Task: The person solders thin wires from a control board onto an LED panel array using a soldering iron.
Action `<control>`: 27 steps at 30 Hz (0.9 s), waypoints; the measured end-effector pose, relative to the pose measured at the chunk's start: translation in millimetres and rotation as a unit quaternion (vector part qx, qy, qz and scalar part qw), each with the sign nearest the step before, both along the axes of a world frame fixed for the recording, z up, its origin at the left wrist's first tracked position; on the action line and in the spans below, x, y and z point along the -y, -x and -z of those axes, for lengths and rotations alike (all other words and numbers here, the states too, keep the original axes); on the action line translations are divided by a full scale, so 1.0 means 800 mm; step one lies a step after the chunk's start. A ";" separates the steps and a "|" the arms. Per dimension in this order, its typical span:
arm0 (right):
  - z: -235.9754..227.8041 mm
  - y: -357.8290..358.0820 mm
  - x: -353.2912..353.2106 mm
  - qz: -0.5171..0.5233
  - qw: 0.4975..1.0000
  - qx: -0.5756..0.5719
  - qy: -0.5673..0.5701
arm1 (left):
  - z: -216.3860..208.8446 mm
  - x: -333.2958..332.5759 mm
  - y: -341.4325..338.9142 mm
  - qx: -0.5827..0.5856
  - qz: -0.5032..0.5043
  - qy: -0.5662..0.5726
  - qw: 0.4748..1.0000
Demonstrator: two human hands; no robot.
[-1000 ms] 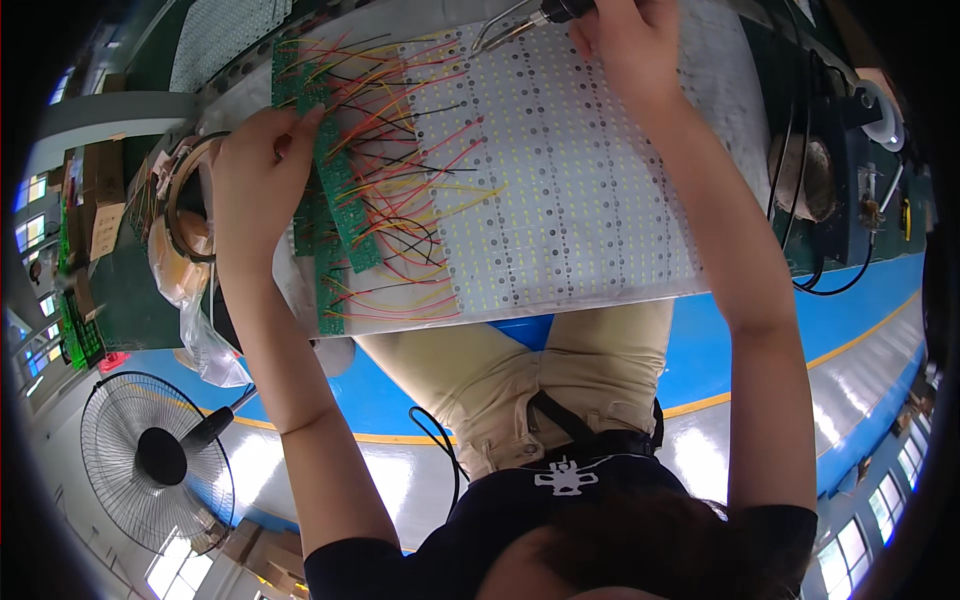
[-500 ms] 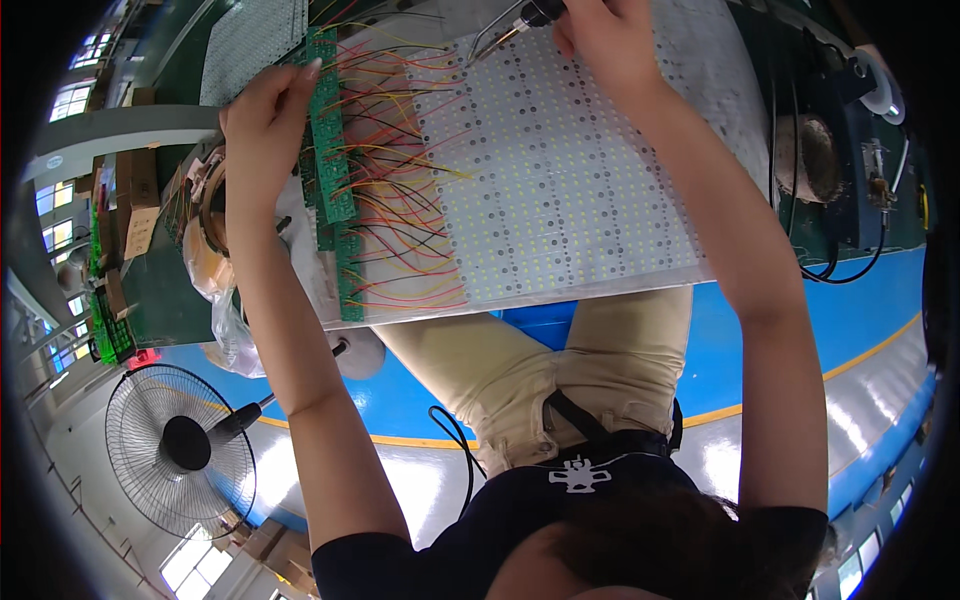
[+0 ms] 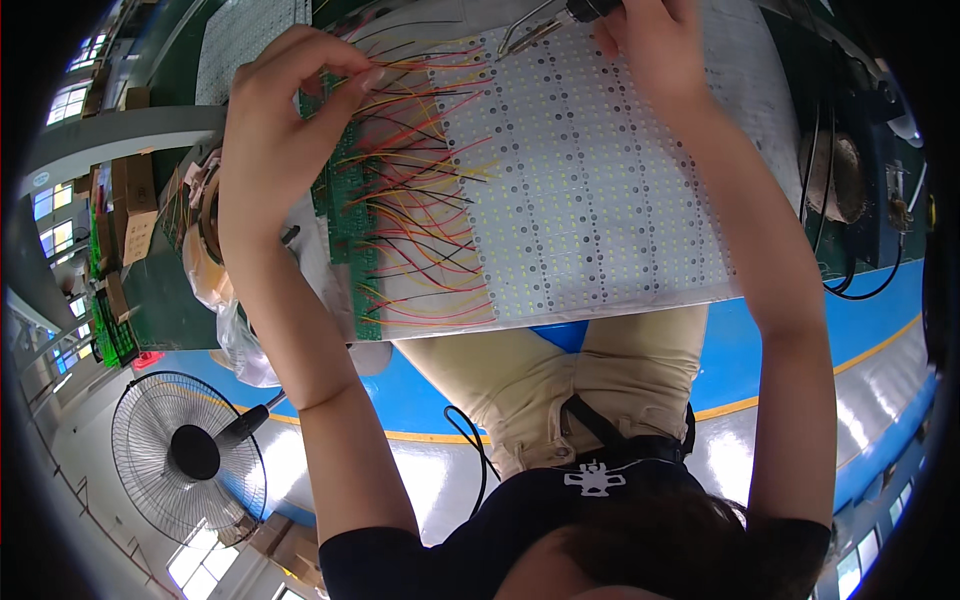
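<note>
With thumb and forefinger closed, my left hand [image 3: 285, 130] pinches thin coloured wires [image 3: 418, 215] at the far end of the green circuit board strip [image 3: 352, 240]. Red, black and yellow wires fan out rightward from that strip onto a pale panel [image 3: 590, 200] dotted with rows of small LEDs and dark round spots. My right hand [image 3: 655, 50] grips the dark handle of a soldering iron [image 3: 540, 35], which has a thin bent metal tube alongside it. The iron's tip points left, close to the panel's far left corner and the wire ends there.
A grey curved arm [image 3: 120, 130] crosses at the left, near a roll of tape [image 3: 208, 210] and a clear plastic bag [image 3: 245, 350]. On the right stand a brown fibrous bundle [image 3: 835, 178] and a dark blue device [image 3: 880, 200] with cables. A fan [image 3: 192, 452] stands at the lower left.
My left hand has moved right from the board's edge onto the wires, its fingers now pinched. The right hand and soldering iron shift slightly right in view, as does the whole scene.
</note>
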State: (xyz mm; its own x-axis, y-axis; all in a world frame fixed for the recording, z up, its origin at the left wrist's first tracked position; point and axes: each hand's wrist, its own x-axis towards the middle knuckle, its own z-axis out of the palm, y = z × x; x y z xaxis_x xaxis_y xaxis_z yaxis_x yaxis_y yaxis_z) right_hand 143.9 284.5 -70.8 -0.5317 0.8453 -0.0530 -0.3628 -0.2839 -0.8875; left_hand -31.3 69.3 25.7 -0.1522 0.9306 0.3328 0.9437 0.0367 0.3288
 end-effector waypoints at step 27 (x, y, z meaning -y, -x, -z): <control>0.000 -0.006 -0.006 -0.008 0.998 0.003 -0.055 | 0.008 0.038 0.011 0.109 0.041 0.183 0.976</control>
State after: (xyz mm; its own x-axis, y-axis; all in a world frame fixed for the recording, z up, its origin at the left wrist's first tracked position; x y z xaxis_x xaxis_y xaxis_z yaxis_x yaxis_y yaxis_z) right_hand 148.8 289.6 -70.6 -0.5457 0.8372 0.0363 -0.3528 -0.1902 -0.9162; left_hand -40.3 38.9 19.2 -0.1015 0.9933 -0.0558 0.8573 0.1158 0.5016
